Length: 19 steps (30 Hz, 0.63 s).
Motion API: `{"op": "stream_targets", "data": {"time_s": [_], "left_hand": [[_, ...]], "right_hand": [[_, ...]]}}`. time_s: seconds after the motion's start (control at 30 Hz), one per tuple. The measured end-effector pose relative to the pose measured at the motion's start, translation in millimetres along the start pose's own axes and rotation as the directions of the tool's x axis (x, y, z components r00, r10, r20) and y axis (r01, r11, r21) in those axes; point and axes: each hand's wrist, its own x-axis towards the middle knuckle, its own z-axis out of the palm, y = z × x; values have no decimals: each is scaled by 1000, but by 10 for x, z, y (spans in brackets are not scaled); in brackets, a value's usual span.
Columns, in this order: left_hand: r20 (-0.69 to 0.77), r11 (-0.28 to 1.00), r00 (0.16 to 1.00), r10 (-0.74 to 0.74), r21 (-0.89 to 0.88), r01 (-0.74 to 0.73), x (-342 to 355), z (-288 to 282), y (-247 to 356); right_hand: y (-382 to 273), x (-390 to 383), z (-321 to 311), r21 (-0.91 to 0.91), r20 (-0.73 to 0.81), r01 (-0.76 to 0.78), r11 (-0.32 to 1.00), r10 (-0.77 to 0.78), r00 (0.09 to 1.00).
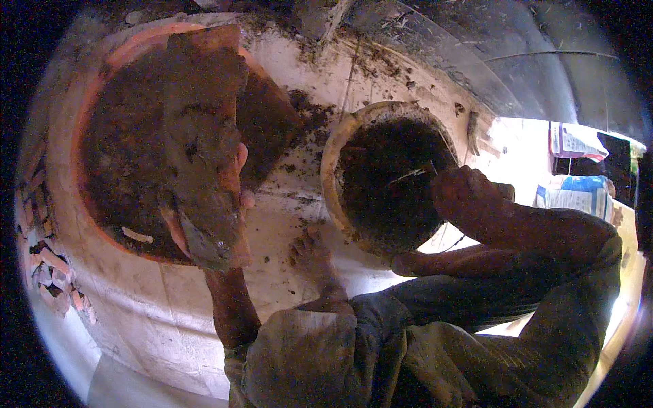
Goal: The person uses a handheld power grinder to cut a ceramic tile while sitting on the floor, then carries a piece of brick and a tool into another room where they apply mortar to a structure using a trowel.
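Note:
My left hand [242, 178] is wrapped round a long, broad terracotta slab [201, 136], mud-caked over most of its face, with orange clay showing at its top edge. The slab is raised over a wide orange-rimmed basin [83, 180] of dark soil and hides part of it. To the right, a round pot [330, 178] with a pale, crusted rim holds very dark, wet-looking material. At this pot's right side my right hand [469, 194] is closed on a thin tool with a shiny metal edge [413, 173]; its exact kind is too dark to tell.
Crumbs of soil lie scattered on the pale floor sheet [286, 234] between the containers. My bare foot [316, 262] rests just below the pot. Broken brick pieces [54, 275] are heaped at far left. Printed bags [578, 194] stand at right, and a dark shiny surface [537, 75] borders the back.

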Motion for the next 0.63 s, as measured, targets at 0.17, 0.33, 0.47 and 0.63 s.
{"op": "stream_targets", "data": {"time_s": [0.17, 0.33, 0.47, 0.63], "left_hand": [[1, 997, 999, -54, 59, 54, 22, -74, 21], [-3, 981, 990, -138, 137, 137, 28, -125, 33], [-1, 957, 978, -210, 205, 206, 41, -236, 18], [76, 991, 992, -99, 101, 92, -126, -484, 176]], "right_hand": [[27, 49, 17, 11, 47, 24, 1000, -24, 999], [214, 190, -52, 18, 174, 111, 994, -112, 978], [390, 257, -340, 173, 208, 193, 966, -227, 951], [693, 640, -438, 383, 435, 123, 915, -296, 850]]}}
